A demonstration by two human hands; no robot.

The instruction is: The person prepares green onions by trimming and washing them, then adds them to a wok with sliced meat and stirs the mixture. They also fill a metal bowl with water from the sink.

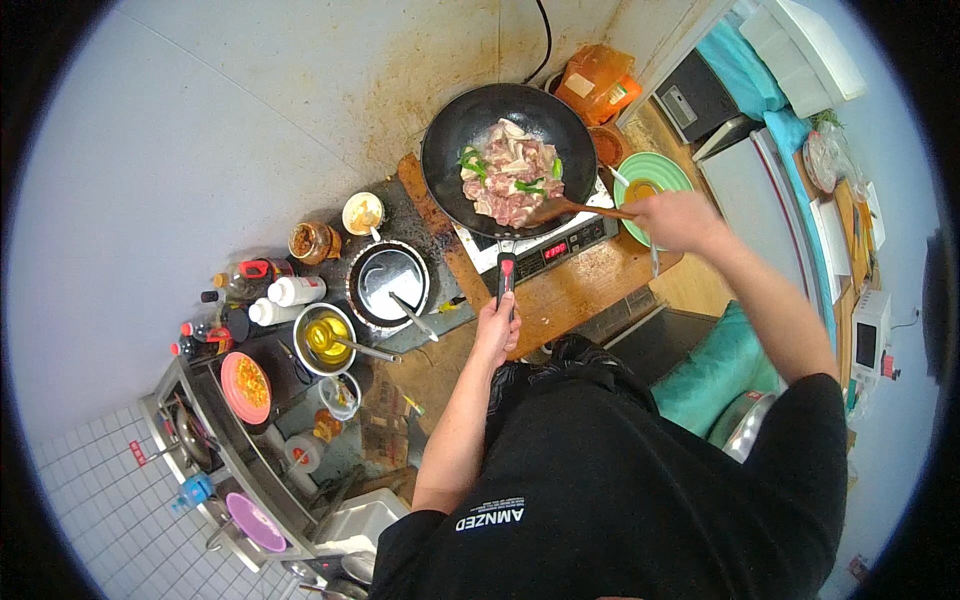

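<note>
My left hand (498, 330) grips the black and red handle (506, 274) of a dark wok (442, 150). The wok rests on an induction cooker (536, 259) with a lit red display. Pale pink pieces of raw-looking meat (517, 169) lie in the wok, with some green scallion (472, 161) among them. In my right hand (675, 219) is the handle of a wooden spatula (589, 210); its blade touches the near right side of the meat. Behind my right hand sits a green bowl (671, 169) holding a yellowish liquid and a metal ladle, partly covered by the hand.
Left of the cooker stand a dark-rimmed pot (386, 277), a metal bowl of yellow oil (324, 337), a jar (311, 242) and several bottles (296, 290). A pink plate of chopped food (247, 386) is farther left. Orange bags (600, 82) lean behind the wok, near the wall.
</note>
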